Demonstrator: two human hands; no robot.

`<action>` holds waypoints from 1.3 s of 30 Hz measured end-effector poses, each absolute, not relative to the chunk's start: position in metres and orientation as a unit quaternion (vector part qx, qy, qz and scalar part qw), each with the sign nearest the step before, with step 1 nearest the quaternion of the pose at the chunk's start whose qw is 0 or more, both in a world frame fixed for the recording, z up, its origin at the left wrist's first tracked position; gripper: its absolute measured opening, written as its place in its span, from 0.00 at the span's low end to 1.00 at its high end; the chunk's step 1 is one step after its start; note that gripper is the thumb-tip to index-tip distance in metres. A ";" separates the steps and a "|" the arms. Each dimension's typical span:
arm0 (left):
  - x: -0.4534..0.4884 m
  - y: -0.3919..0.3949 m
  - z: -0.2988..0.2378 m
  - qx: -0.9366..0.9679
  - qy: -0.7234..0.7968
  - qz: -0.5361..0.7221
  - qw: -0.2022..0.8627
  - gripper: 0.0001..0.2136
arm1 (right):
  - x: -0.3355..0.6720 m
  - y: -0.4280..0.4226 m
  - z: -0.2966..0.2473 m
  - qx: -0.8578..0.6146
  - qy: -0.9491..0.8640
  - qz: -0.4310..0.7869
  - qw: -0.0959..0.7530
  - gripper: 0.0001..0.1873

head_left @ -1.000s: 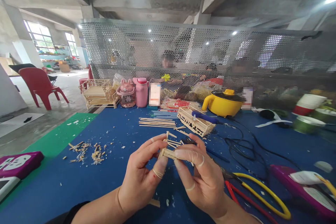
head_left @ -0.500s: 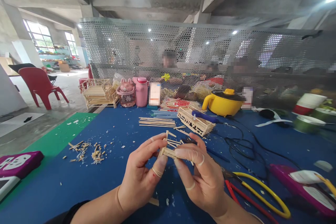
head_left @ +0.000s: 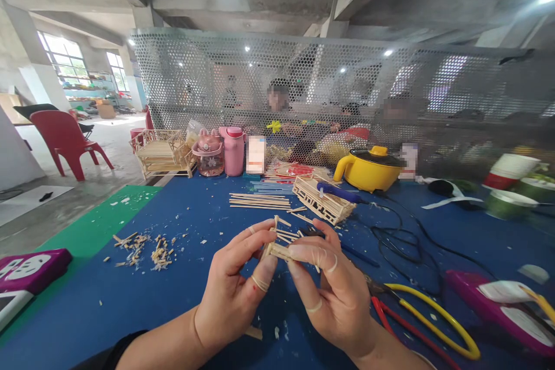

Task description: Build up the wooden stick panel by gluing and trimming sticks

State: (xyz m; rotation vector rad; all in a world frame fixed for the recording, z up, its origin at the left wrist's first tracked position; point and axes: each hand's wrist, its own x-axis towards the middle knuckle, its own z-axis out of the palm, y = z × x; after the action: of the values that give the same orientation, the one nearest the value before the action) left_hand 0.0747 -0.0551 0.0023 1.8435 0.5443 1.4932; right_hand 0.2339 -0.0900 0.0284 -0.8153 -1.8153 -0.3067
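Note:
Between my two hands is a small frame of wooden sticks (head_left: 280, 251), partly hidden by the fingers. My left hand (head_left: 240, 274) pinches its left end between thumb and fingers. The right end is gripped by the thumb and fingertips of my right hand (head_left: 332, 283). Pale bands circle several of my fingers. Just beyond the hands lie loose short sticks (head_left: 286, 236). Farther back, a stick-built model (head_left: 325, 201) sits with a blue-handled tool (head_left: 336, 192) resting on it. Pliers with red and yellow handles (head_left: 433, 312) lie beside my right wrist.
Long sticks (head_left: 259, 201) lie mid-table; stick scraps (head_left: 145, 251) are at left. A larger stick model (head_left: 162, 153), a pink bottle (head_left: 234, 151) and a yellow pot (head_left: 373, 170) stand at the back. Black cable (head_left: 396, 243) loops at right. People sit behind a perforated screen (head_left: 208, 81).
My hands and the stick frame hold almost the same position. Behind the screen, a person has shifted slightly.

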 end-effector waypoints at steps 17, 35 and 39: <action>0.075 -0.054 0.001 0.714 0.211 0.578 0.335 0.14 | 0.235 -0.090 0.028 -0.344 -0.761 -0.131 0.535 0.15; 0.074 -0.055 0.004 0.711 0.213 0.579 0.338 0.13 | 0.234 -0.090 0.029 -0.348 -0.758 -0.138 0.535 0.14; 0.071 -0.047 0.015 0.649 0.251 0.595 0.402 0.12 | 0.236 -0.090 0.027 -0.351 -0.748 -0.138 0.546 0.18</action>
State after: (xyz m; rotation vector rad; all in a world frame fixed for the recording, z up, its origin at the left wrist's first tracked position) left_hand 0.0714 -0.0468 0.0153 1.6399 0.6341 1.5040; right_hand 0.2360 -0.0897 0.0269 -0.8324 -1.7742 -0.3261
